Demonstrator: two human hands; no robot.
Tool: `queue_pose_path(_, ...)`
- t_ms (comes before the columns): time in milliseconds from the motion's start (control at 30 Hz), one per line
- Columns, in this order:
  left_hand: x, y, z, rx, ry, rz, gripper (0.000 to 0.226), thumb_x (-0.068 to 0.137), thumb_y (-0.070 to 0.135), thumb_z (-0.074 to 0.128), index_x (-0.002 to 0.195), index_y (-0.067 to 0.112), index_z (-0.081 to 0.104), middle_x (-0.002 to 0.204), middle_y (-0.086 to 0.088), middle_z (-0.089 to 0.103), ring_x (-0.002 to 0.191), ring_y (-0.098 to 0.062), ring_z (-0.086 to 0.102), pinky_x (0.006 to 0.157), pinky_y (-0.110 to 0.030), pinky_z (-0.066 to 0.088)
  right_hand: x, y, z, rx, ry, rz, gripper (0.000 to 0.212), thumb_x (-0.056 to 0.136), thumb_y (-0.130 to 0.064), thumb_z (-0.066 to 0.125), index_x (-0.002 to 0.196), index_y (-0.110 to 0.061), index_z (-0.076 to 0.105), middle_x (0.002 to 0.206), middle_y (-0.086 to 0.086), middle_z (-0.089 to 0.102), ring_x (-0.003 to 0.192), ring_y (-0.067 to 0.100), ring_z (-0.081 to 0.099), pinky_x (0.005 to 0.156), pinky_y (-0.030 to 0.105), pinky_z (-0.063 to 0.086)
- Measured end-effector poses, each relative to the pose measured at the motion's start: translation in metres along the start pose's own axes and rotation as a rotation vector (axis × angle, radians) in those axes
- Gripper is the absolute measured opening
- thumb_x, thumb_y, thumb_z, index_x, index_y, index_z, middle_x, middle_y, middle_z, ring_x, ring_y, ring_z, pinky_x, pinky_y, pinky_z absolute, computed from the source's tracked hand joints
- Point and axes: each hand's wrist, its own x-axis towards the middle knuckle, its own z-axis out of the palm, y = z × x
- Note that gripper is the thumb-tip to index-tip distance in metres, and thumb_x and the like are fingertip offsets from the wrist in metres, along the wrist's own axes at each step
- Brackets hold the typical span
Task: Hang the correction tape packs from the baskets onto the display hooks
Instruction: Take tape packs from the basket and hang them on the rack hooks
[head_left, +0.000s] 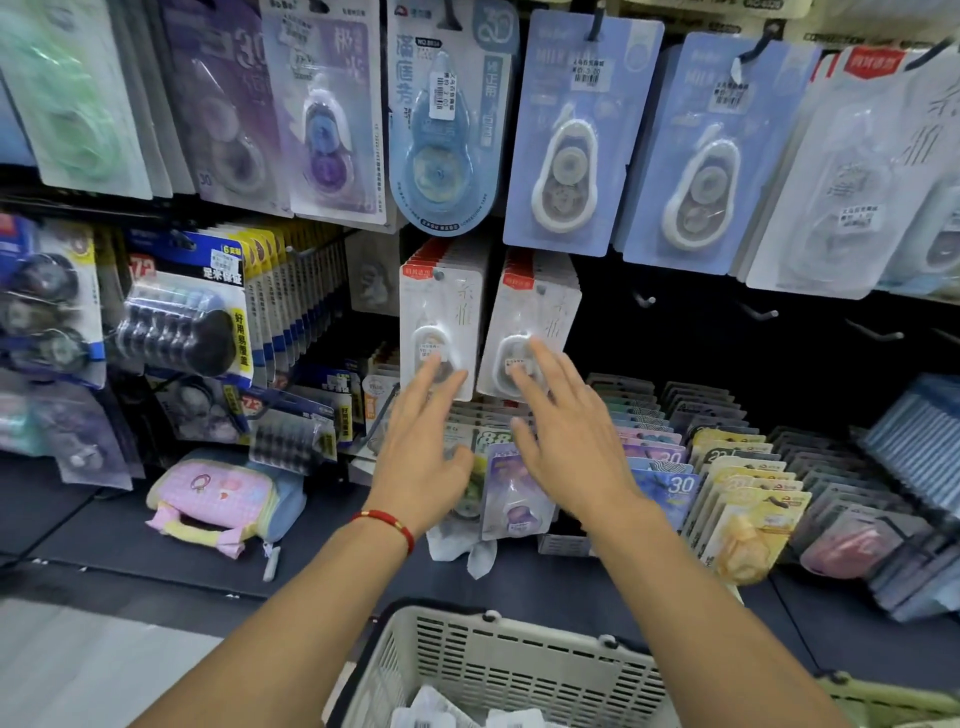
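Two stacks of white correction tape packs hang side by side on hooks at mid-height: the left stack and the right stack. My left hand reaches up with straight fingers, its fingertips touching the lower part of the left stack. In the same way my right hand has its spread fingertips at the bottom of the right stack. Neither hand holds anything. A cream basket stands below my arms with a few white packs in it.
Bare hooks stick out of the dark panel to the right. Blue packs hang above. Rows of coloured packs stand in trays on the shelf. A pink pouch lies at the left. A green basket rim shows at bottom right.
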Motion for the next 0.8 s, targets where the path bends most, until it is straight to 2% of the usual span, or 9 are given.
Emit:
queue_pose_path(133, 0.001, -0.008, 0.003, 0.036, -0.039, 0.010, 0.079, 0.093, 0.001, 0.062, 0.162, 0.027, 0.034, 0.174, 0.015, 0.003, 0.160, -0.008, 0.008, 0.121, -0.020, 0.012, 0.000, 0.002, 0.001, 0.028, -0.013, 0.028, 0.061, 0.109, -0.031, 0.049, 0.166, -0.025, 0.026, 0.176, -0.011, -0.012, 0.164, 0.021, 0.001, 0.124, 0.050, 0.033)
queue_pose_path(233, -0.003, -0.010, -0.001, 0.056, -0.045, 0.020, 0.073, 0.093, 0.004, 0.064, 0.159, 0.025, 0.040, 0.173, 0.009, 0.014, 0.158, -0.012, 0.015, 0.125, -0.027, 0.017, -0.011, 0.004, -0.004, 0.109, 0.013, -0.007, 0.058, 0.107, -0.023, 0.053, 0.162, -0.021, 0.036, 0.177, -0.005, -0.003, 0.161, 0.022, 0.016, 0.115, 0.043, 0.043)
queue_pose_path(333, -0.012, -0.010, -0.009, 0.155, -0.189, -0.002, 0.060, 0.095, 0.010, 0.063, 0.152, 0.023, 0.049, 0.163, 0.000, 0.039, 0.152, -0.025, 0.032, 0.126, -0.036, 0.026, -0.030, 0.009, -0.008, 0.139, 0.021, 0.026, 0.052, 0.104, -0.019, 0.054, 0.155, -0.020, 0.046, 0.174, 0.000, 0.018, 0.151, 0.025, 0.034, 0.108, 0.044, 0.045)
queue_pose_path(433, -0.037, -0.015, -0.015, 0.324, -0.456, -0.014, 0.053, 0.095, 0.020, 0.064, 0.147, 0.026, 0.055, 0.148, -0.003, 0.056, 0.138, -0.031, 0.048, 0.115, -0.043, 0.042, -0.058, 0.019, 0.000, 0.209, -0.053, 0.086, 0.033, 0.104, -0.021, 0.053, 0.136, -0.019, 0.061, 0.148, -0.001, 0.051, 0.128, 0.024, 0.055, 0.096, 0.043, 0.052)
queue_pose_path(500, -0.061, -0.026, -0.014, 0.449, -0.604, 0.001, 0.053, 0.096, 0.027, 0.062, 0.148, 0.029, 0.053, 0.145, -0.001, 0.056, 0.135, -0.030, 0.047, 0.111, -0.044, 0.044, -0.085, 0.028, 0.014, 0.162, -0.199, 0.095, 0.027, 0.104, -0.022, 0.053, 0.128, -0.019, 0.065, 0.131, 0.000, 0.062, 0.113, 0.026, 0.064, 0.086, 0.042, 0.053)
queue_pose_path(567, -0.087, -0.042, -0.007, 0.550, -0.719, 0.008, 0.051, 0.097, 0.032, 0.060, 0.148, 0.031, 0.051, 0.146, -0.001, 0.054, 0.135, -0.028, 0.046, 0.110, -0.048, 0.045, -0.121, 0.036, 0.037, 0.086, -0.393, 0.088, 0.024, 0.103, -0.024, 0.053, 0.122, -0.020, 0.066, 0.124, 0.004, 0.066, 0.110, 0.030, 0.066, 0.083, 0.039, 0.052)
queue_pose_path(667, -0.127, -0.072, 0.010, 0.639, -0.870, -0.037, 0.049, 0.099, 0.031, 0.058, 0.148, 0.028, 0.052, 0.151, -0.003, 0.052, 0.140, -0.027, 0.044, 0.112, -0.048, 0.045, -0.179, 0.042, 0.084, 0.003, -0.776, 0.107, 0.030, 0.104, -0.029, 0.052, 0.132, -0.023, 0.061, 0.138, 0.005, 0.063, 0.124, 0.031, 0.061, 0.098, 0.042, 0.052)
queue_pose_path(733, -0.154, -0.095, 0.023, 0.705, -0.996, -0.083, 0.055, 0.100, 0.029, 0.057, 0.153, 0.028, 0.046, 0.162, -0.007, 0.039, 0.151, -0.029, 0.031, 0.119, -0.049, 0.037, -0.217, 0.040, 0.117, 0.013, -0.953, 0.136, 0.039, 0.105, -0.032, 0.051, 0.143, -0.027, 0.057, 0.150, 0.005, 0.058, 0.135, 0.029, 0.055, 0.108, 0.042, 0.048)
queue_pose_path(800, -0.181, -0.113, 0.038, 0.753, -1.084, -0.131, 0.059, 0.100, 0.025, 0.057, 0.157, 0.027, 0.041, 0.171, -0.015, 0.017, 0.161, -0.037, 0.001, 0.128, -0.055, 0.022, -0.247, 0.032, 0.148, 0.087, -1.075, 0.168, 0.049, 0.107, -0.037, 0.051, 0.156, -0.028, 0.046, 0.160, 0.005, 0.048, 0.145, 0.028, 0.047, 0.115, 0.040, 0.042)
